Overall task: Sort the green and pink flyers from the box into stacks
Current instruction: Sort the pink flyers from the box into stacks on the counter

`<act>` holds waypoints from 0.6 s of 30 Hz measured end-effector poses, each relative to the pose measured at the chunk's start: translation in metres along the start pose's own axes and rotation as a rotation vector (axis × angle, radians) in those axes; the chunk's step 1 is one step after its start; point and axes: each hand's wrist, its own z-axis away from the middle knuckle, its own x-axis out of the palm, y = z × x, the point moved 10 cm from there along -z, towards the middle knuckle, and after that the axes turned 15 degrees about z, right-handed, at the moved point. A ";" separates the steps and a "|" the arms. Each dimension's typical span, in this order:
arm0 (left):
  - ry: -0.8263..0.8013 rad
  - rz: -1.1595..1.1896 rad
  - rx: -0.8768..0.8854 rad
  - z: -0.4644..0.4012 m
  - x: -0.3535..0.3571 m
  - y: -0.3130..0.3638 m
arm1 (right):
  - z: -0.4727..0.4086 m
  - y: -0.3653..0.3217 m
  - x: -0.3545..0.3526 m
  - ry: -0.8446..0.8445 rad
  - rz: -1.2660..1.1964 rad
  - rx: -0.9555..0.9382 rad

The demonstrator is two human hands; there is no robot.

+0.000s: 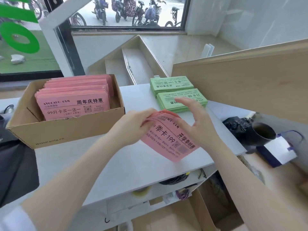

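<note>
A cardboard box [66, 130] on the left of the white table holds a thick batch of pink flyers [73, 100] standing on edge. Two stacks of green flyers lie at the back right, the far stack [170, 83] and the near stack [181, 101] overlapping it. My left hand [133, 125] grips the upper left end of a bundle of pink flyers [170, 140] held just above the table. My right hand [195, 120] hovers over the bundle's right side with fingers spread and straight, its palm close to the paper.
A wooden board [250, 84] leans at the right behind the green stacks. A black bag and dark cup [260, 132] and a small blue-and-white box [278, 150] sit past the table's right edge. Shelves with clutter lie below the table's front edge [150, 184].
</note>
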 end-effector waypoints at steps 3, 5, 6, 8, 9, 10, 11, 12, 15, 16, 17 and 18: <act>-0.007 0.043 0.031 -0.028 0.003 0.010 | -0.018 -0.005 0.004 -0.100 -0.079 -0.005; 0.024 0.111 0.011 -0.046 0.004 0.008 | -0.026 0.010 0.002 -0.112 -0.020 0.064; 0.045 0.186 -0.018 -0.054 0.005 0.004 | -0.030 0.022 -0.001 -0.099 -0.007 0.117; 0.091 0.426 -0.104 -0.068 0.011 -0.011 | -0.033 0.048 -0.006 -0.060 -0.075 0.247; 0.097 0.567 -0.151 -0.074 0.017 -0.021 | -0.033 0.063 -0.007 -0.040 -0.147 0.323; 0.074 0.701 -0.203 -0.078 0.026 -0.032 | -0.031 0.078 -0.007 -0.010 -0.223 0.404; 0.023 0.819 -0.260 -0.082 0.040 -0.044 | -0.028 0.094 -0.006 0.029 -0.292 0.485; -0.047 0.900 -0.326 -0.083 0.058 -0.056 | -0.024 0.110 -0.005 0.080 -0.350 0.568; -0.225 0.836 -0.495 -0.078 0.105 -0.099 | 0.006 0.170 0.009 0.235 -0.486 0.876; -0.267 0.776 -0.537 -0.076 0.118 -0.112 | 0.019 0.189 0.017 0.267 -0.527 0.977; -0.297 0.720 -0.570 -0.075 0.127 -0.122 | 0.031 0.205 0.025 0.278 -0.570 1.061; -0.311 0.673 -0.596 -0.074 0.134 -0.129 | 0.042 0.218 0.033 0.275 -0.614 1.126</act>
